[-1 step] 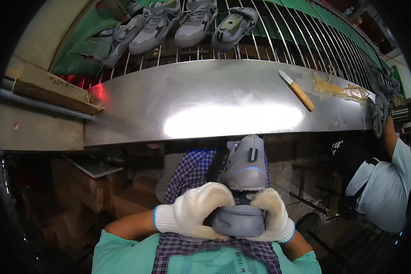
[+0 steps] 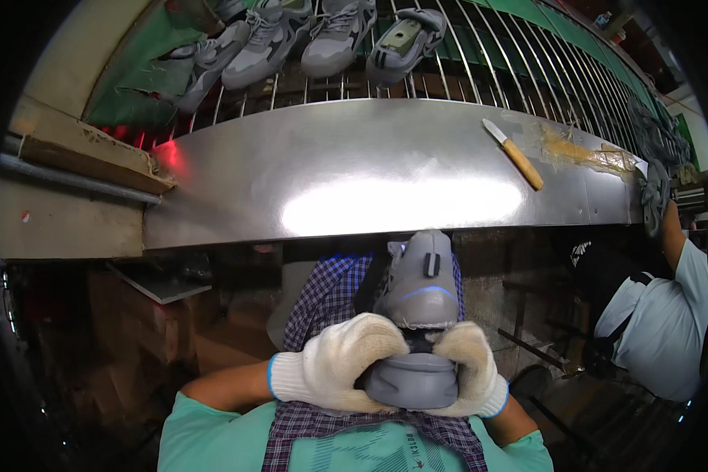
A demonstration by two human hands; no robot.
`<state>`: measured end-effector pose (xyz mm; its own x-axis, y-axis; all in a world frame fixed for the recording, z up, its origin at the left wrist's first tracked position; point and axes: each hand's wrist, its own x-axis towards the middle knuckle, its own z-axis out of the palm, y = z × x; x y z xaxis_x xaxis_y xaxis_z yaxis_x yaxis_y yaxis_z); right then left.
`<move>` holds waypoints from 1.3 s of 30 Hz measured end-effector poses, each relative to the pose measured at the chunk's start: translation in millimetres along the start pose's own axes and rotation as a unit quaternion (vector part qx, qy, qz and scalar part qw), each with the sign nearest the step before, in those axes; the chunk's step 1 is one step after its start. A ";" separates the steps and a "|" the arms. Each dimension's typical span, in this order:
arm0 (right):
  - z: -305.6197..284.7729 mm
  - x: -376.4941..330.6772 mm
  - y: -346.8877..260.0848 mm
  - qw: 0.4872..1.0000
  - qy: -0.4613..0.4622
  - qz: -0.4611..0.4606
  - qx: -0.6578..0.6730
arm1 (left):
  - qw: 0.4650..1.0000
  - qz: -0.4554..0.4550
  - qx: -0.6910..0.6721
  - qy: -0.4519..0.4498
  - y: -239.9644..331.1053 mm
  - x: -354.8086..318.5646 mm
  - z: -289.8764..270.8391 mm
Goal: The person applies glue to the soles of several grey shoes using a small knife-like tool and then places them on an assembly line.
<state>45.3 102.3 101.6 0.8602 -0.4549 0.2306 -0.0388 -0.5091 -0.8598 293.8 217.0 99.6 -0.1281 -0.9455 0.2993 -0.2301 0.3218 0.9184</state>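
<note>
Between my two gloved hands is a grey shoe sole (image 2: 413,381), its rounded end towards me. My left hand (image 2: 346,360), in a white knit glove with a blue cuff edge, curls round its left side. My right hand (image 2: 470,370), gloved the same way, grips its right side. Just beyond the sole, a grey shoe upper (image 2: 423,285) stands over my lap, with a dark loop and a bluish line on it and a stitched lower edge facing me. The gap between upper and sole is dark, and the fingertips are partly hidden.
A metal ledge (image 2: 236,189) crosses in front of me, with a wooden-handled knife (image 2: 519,161) lying on it. Behind it, several grey shoes (image 2: 338,43) rest on a rack of metal rods (image 2: 480,59). At right a co-worker (image 2: 657,322) reaches towards grey shoe parts.
</note>
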 end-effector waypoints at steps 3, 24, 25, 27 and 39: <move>-4.7 22.0 7.1 0.996 0.086 -0.012 0.022 | 0.997 0.024 0.033 0.065 -11.2 11.2 9.4; -42.4 54.1 58.8 0.981 0.009 0.083 0.173 | 0.969 -0.208 0.051 0.124 -8.0 51.3 15.3; -44.4 55.8 61.0 0.982 0.001 0.084 0.170 | 0.969 -0.212 0.042 0.121 -10.0 53.5 14.1; -45.0 54.7 65.1 0.978 -0.005 0.097 0.183 | 0.970 -0.217 0.030 0.108 -13.0 56.0 11.9; -53.0 43.4 101.2 0.979 -0.114 0.078 0.149 | 0.959 -0.277 -0.043 -0.054 -44.8 28.7 2.3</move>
<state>51.7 -7.7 48.7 0.9477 -0.3192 0.0068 -0.0589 -0.1955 -0.9789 298.3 175.5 66.5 -0.1098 -0.9583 -0.2639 -0.2117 -0.2369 0.9482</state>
